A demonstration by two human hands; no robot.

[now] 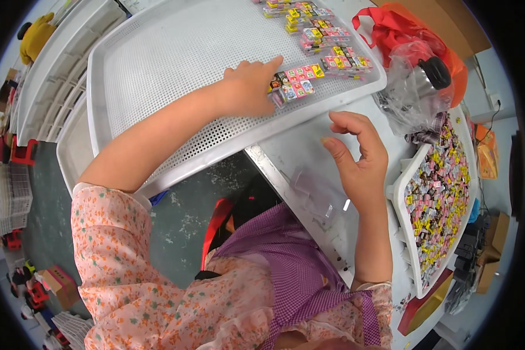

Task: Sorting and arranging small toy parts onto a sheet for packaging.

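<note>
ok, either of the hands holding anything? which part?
Left hand rests its fingers on a clear pack of small colourful blocks on the white perforated tray, at the pack's near end; a closed grip cannot be told. Right hand is open and holds nothing.

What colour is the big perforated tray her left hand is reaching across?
White, seen best in the head view: the perforated tray under the left hand.

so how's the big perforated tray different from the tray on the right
The perforated tray is mostly bare, with small colourful packs laid in neat rows along its far corner, where the left hand rests. The right tray is heaped full of loose colourful pieces, untouched. Both are white.
</note>
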